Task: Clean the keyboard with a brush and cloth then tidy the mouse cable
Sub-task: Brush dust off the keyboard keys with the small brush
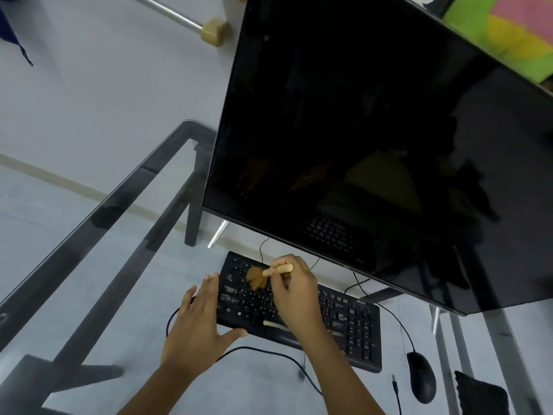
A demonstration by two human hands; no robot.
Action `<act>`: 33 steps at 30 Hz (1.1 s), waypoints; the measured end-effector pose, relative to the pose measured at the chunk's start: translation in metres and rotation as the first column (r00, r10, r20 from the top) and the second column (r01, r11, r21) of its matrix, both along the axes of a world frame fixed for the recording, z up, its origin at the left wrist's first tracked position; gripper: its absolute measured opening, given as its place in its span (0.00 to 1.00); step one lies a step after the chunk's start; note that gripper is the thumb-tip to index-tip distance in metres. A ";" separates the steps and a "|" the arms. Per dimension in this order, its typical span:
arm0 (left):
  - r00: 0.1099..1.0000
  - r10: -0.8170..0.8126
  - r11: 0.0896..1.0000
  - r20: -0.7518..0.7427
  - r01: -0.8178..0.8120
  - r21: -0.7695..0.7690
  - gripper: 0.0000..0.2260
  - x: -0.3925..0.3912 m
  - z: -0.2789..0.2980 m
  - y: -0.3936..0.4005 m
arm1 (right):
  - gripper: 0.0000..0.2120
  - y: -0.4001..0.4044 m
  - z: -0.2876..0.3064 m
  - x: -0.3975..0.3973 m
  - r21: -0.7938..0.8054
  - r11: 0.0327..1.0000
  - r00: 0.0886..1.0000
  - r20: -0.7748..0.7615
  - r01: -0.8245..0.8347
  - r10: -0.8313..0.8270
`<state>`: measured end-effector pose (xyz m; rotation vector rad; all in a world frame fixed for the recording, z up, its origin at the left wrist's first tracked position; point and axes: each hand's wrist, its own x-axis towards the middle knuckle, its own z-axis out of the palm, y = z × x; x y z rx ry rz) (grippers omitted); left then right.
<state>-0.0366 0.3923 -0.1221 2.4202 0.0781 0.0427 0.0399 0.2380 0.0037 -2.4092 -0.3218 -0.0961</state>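
The right hand (294,290) pinches a small wooden brush (263,275) on the flat black plastic keyboard (353,322); the left hand (197,324) lies spread. Wiping and the black mouse cable (398,319) look left to do.

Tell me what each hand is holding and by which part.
The right hand holds the brush by its pale handle, bristles on the keyboard. The left hand grips nothing; it rests flat at the keyboard's left end.

We see bare desk (89,265) left of the keyboard (344,319); the monitor (374,130) overhangs its far edge, and mouse (420,377) and cable (269,353) crowd the right and near sides.
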 end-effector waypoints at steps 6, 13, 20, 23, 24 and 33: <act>1.000 0.014 1.000 -0.009 -0.014 -0.020 0.52 0.002 -0.003 -0.001 | 0.05 0.010 0.007 0.010 0.081 0.997 0.998 -0.061 -0.003 0.007; 1.000 0.012 1.000 0.024 -0.011 -0.019 0.51 0.003 0.006 -0.006 | 0.04 0.020 0.007 0.013 0.021 0.999 0.999 -0.007 -0.048 0.049; 0.999 0.021 0.999 0.040 -0.020 -0.033 0.50 -0.002 0.013 -0.005 | 0.07 0.018 0.005 0.013 0.024 1.000 0.999 0.038 -0.001 0.000; 1.000 0.023 0.999 0.017 -0.023 -0.029 0.50 0.000 0.010 -0.001 | 0.06 0.013 0.006 0.011 0.040 0.998 0.995 -0.087 -0.054 0.057; 1.000 0.021 0.999 0.007 -0.021 -0.030 0.50 -0.002 0.009 -0.001 | 0.05 0.010 0.005 0.010 -0.004 0.999 0.996 -0.073 -0.048 0.048; 0.999 0.029 0.999 -0.034 -0.030 -0.019 0.51 -0.001 0.003 0.003 | 0.07 -0.015 0.007 0.008 0.044 0.998 0.988 -0.149 0.046 -0.039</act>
